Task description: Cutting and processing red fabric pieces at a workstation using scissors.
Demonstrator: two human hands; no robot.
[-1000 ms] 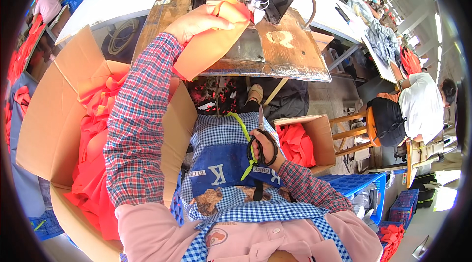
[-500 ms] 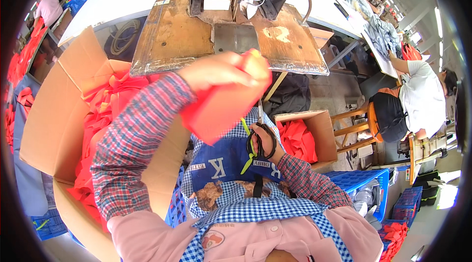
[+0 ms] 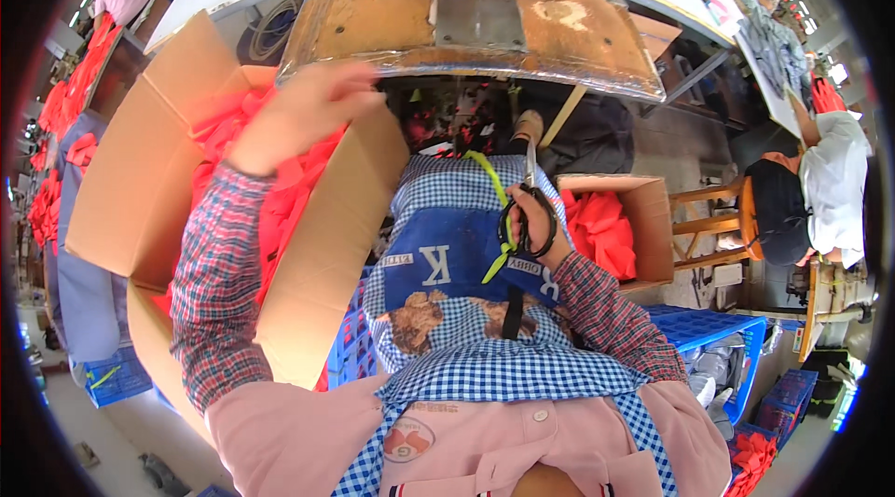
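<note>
My left hand is over the near edge of a large cardboard box, at the left of the worktable. It is smeared by motion, with its fingers stretched out and nothing in them that I can see. Red cloth pieces lie heaped in the box below that hand. Over my lap, my right hand is wrapped round the black handles of a pair of scissors, blades pointing away from me. A yellow-green strip hangs from the scissors' handles.
Ahead stands a worn wooden worktable with a metal plate at its middle. To the right are a smaller cardboard box of red cloth, a blue crate and a wooden stool with a person in white on it.
My left hand has moved left from the worktable edge to above the large box, and the red cloth piece is out of it. My right hand keeps the scissors. The view has tilted down.
</note>
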